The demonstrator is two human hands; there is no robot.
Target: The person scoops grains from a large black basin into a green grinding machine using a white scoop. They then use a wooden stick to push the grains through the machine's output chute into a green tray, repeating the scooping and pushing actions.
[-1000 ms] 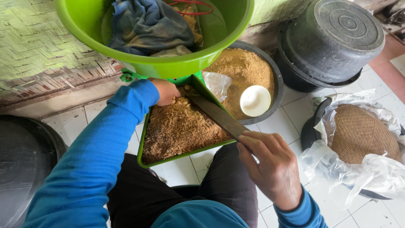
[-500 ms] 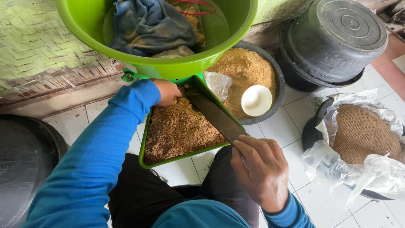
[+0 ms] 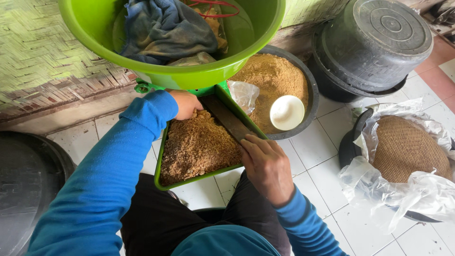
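A: State the hand positions.

B: The left hand (image 3: 186, 105) is cupped over brown crumbly meal (image 3: 199, 147) at the far end of the green tray (image 3: 163, 178). The right hand (image 3: 268, 166) is closed on a dark flat blade (image 3: 227, 118) that lies along the tray's right wall.

A: Technique?

B: Keep the blade flat and low, and sweep toward the left hand.

A: Clearance?

B: The green basin (image 3: 189, 76) overhangs the left hand. The dark meal bowl (image 3: 305, 109) sits just right of the blade.

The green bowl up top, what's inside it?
The green bowl holds a crumpled blue cloth, some clear plastic and red cord. Whatever lies beneath the cloth is hidden.
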